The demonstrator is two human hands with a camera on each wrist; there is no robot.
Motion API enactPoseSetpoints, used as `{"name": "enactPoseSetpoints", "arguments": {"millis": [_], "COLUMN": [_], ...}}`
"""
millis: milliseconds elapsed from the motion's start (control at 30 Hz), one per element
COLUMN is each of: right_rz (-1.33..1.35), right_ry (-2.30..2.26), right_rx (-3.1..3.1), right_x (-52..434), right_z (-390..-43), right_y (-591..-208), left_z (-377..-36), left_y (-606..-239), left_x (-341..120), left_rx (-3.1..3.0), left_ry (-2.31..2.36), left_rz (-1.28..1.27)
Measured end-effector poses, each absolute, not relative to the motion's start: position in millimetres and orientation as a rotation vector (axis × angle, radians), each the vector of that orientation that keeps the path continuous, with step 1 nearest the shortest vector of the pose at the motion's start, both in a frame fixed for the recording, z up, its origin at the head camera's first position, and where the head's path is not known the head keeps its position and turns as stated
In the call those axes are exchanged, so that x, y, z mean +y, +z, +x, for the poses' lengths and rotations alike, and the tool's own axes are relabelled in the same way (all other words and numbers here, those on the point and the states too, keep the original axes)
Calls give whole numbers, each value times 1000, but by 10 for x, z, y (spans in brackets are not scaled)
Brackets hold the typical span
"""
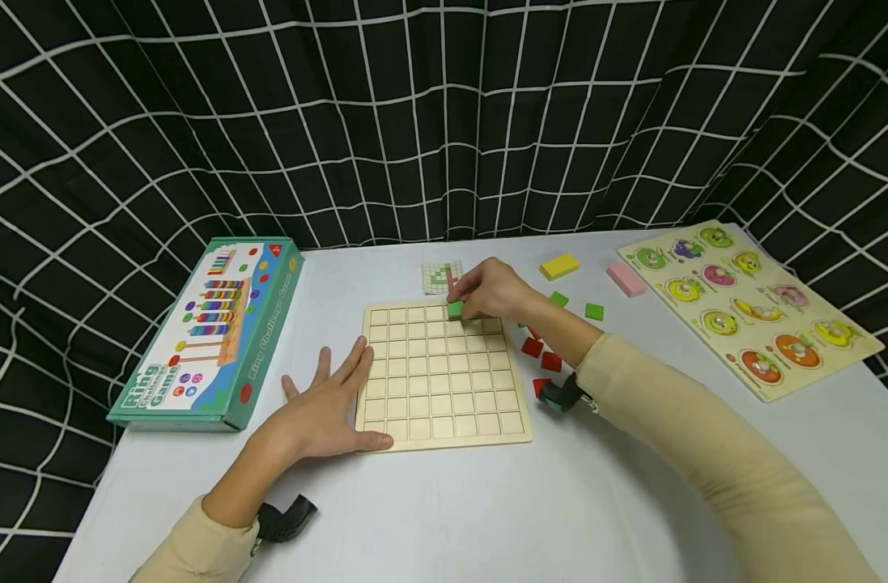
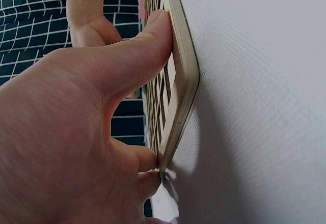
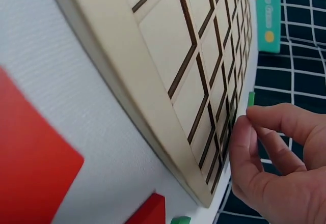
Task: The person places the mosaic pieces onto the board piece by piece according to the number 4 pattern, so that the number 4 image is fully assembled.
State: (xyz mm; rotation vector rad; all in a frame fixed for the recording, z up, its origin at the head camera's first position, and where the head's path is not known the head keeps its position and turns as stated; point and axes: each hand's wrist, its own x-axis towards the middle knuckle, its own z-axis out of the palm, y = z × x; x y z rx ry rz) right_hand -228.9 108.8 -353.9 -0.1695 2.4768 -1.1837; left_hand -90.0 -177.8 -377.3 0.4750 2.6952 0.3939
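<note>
A wooden grid board (image 1: 431, 390) lies on the white table with its squares bare. At the board's far edge my right hand (image 1: 493, 290) pinches a small green square tile (image 1: 454, 310) between thumb and fingers. The right wrist view shows a sliver of that green tile (image 3: 250, 99) at the fingertips. My left hand (image 1: 329, 414) is spread at the board's near left corner, fingers along the left edge. Its thumb (image 2: 158, 35) rests on the board's top face. Just beyond the far edge lies a small patterned card (image 1: 436, 278), partly behind my right hand.
Several red tiles (image 1: 551, 361) and loose green tiles (image 1: 594, 311) lie right of the board, some beneath my right forearm. Behind them are a yellow block (image 1: 559, 266) and a pink block (image 1: 626, 279). A fruit puzzle board (image 1: 751, 312) lies far right; a ring game box (image 1: 210, 336) stands left.
</note>
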Motion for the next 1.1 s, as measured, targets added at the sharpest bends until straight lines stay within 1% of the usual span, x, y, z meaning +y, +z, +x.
{"name": "enactPoseSetpoints", "arguments": {"millis": [500, 1100], "right_rz": [-195, -196], "right_ry": [-1135, -1057], "right_rx": [2521, 2601], "right_x": [867, 982], "right_z": [-2331, -2303], "right_y": [-3585, -3587], "left_z": [-854, -910], "left_y": [-3748, -3785], "left_x": [-1851, -1763], "left_rx": [2690, 2680], "left_ry": [389, 390], "left_rz": [432, 470]}}
